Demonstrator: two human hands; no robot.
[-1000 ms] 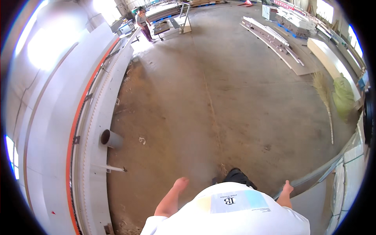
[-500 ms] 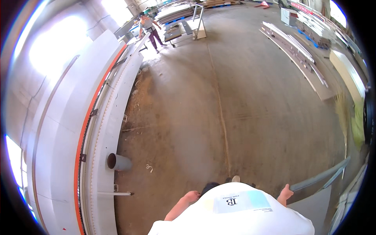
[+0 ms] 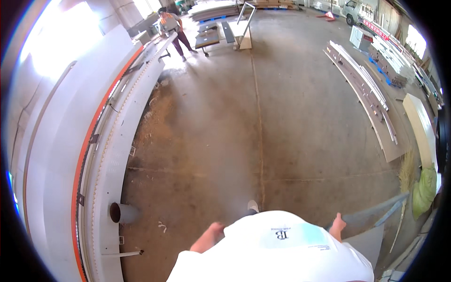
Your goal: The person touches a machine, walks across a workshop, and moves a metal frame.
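Note:
My left hand (image 3: 217, 228) hangs beside my white shirt, above the floor and apart from anything. Motion blurs its fingers. My right hand (image 3: 338, 223) is at my right side, closed around the near end of a grey metal bar (image 3: 373, 212). That bar reaches away to the right, and a second, thinner grey piece meets it at its far end. Below the bar lies a flat grey panel (image 3: 371, 242), partly hidden by my shirt. One of my shoes (image 3: 252, 205) shows ahead of my body.
A long white machine (image 3: 105, 155) with an orange strip runs along the left; a grey pipe (image 3: 126, 213) and a thin white rod (image 3: 123, 254) jut from it. Ahead stand a person (image 3: 174, 34) and a cart (image 3: 209, 38). Long strips (image 3: 361, 84), a broom (image 3: 405, 178) and a green sack (image 3: 424, 193) lie right.
The view has shifted forward, with the machine, pipe and strips now lower in it. The bar stays with my right hand. My left hand has swung slightly, and one shoe has stepped ahead.

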